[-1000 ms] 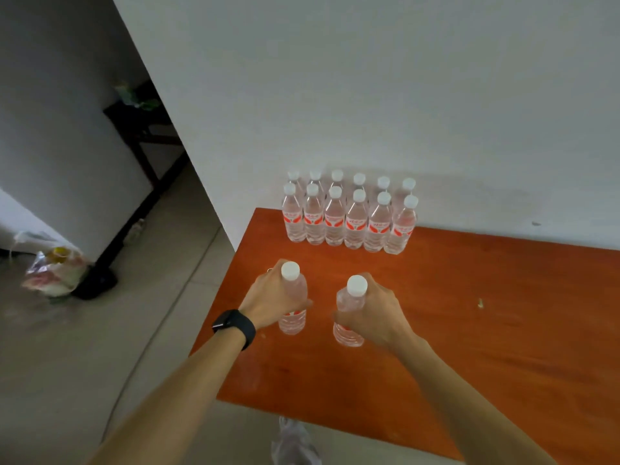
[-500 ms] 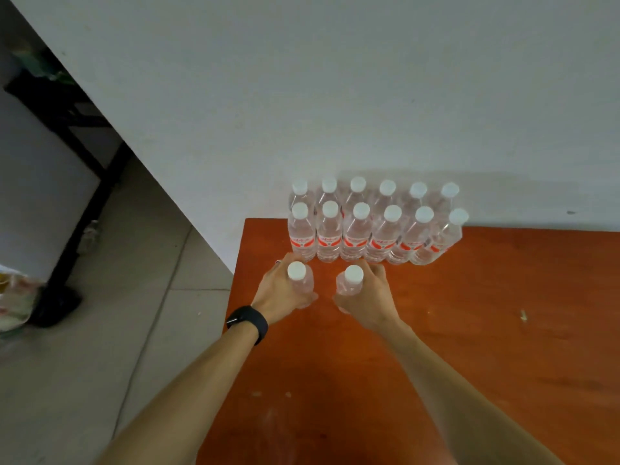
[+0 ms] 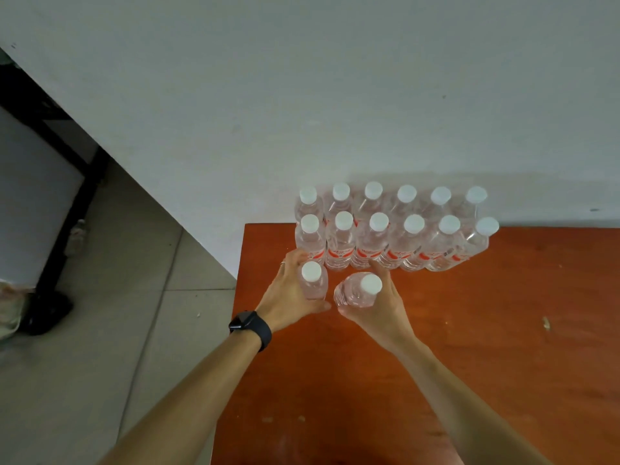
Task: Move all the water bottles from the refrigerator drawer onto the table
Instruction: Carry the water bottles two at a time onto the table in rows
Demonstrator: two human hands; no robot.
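Gripping a clear water bottle each, the two hands were close together near the left edge of the reddish-brown table (image 3: 503, 330), just in front of a block of standing bottles. The left hand (image 3: 285, 297), with a black smartwatch (image 3: 251, 327) on its wrist and a ring on one finger, curled its fingers round the far side and its thumb round the near side of the left bottle (image 3: 314, 286), which stood upright with its white cap facing up. The right hand (image 3: 382, 308) wrapped the right bottle (image 3: 352, 295) from behind and below. That bottle leaned, cap tipped toward the right, and its base was hidden by the palm, so whether it touched the tabletop could not be told. The two held bottles sat just beside each other. Behind them, twelve capped bottles (image 3: 407, 245) with red-and-white labels stood in two rows of six, packed side by side against the pale wall (image 3: 335, 95). The left hand's fingertips lay just beside the front row's leftmost bottle. Left of the table were grey floor tiles (image 3: 134, 297) and a black metal frame (image 3: 80, 203).
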